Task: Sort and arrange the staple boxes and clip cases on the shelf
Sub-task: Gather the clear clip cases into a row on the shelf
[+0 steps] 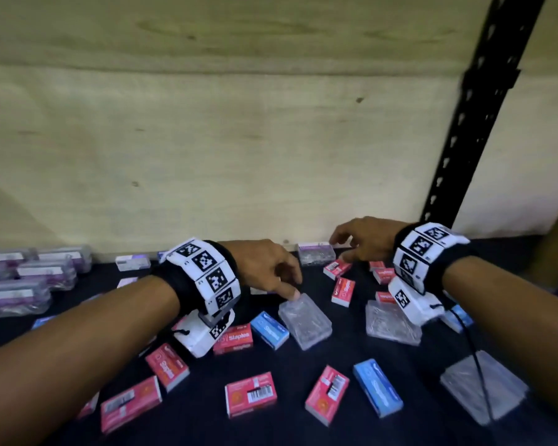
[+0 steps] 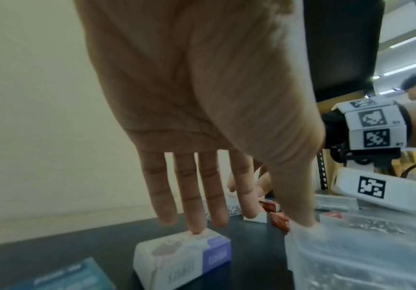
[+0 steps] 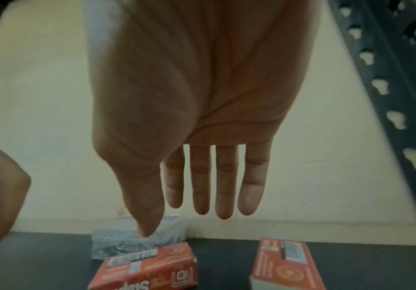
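Note:
Red and blue staple boxes [image 1: 250,394] lie scattered on the dark shelf [image 1: 287,375] among clear clip cases. My left hand [image 1: 287,284] is spread with straight fingers. Its thumb tip touches the far end of a clear clip case [image 1: 305,320]. In the left wrist view that hand [image 2: 249,212] also has a fingertip on a white-and-purple staple box [image 2: 182,253], beside the case [image 2: 350,259]. My right hand [image 1: 351,249] reaches to the back with straight fingers and holds nothing. It hovers over a clear clip case [image 1: 314,252] by the wall. The right wrist view shows this hand [image 3: 187,221] above the case [image 3: 117,245].
Several clip cases [image 1: 29,278] are stacked at the back left. A plywood wall [image 1: 207,156] closes the back, and a black perforated post [image 1: 477,123] rises at the right. Two red boxes [image 3: 147,268] lie under the right hand. More clear cases [image 1: 390,320] lie at the right.

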